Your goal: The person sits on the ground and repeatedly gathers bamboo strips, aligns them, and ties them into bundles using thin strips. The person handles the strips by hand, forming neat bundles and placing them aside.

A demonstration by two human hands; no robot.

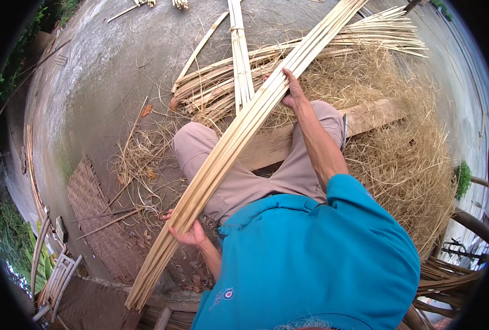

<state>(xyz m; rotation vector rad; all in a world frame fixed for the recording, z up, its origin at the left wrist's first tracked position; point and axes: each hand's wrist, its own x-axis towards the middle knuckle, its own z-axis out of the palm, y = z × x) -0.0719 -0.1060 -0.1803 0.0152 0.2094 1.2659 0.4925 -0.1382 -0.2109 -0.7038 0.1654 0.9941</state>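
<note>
A long bundle of pale bamboo strips (239,137) lies slantwise across my lap, from the lower left to the upper right. Near its lower end my left hand (189,233) grips it from beneath, fingers curled round the edge. My right hand (293,91) is wrapped about the upper part of the same bundle, and some of its fingers are hidden behind the strips. Just beyond, a narrower tied bundle of strips (237,44) points away from me. It rests over a larger heap of loose strips (211,82) on the ground.
A wooden plank (373,116) runs by my right leg. Curly shavings (398,176) are piled thickly to the right, with a smaller tangle (142,165) at left. A woven mat (98,214) lies on the concrete ground (107,82). Poles and a small rack (60,280) stand lower left.
</note>
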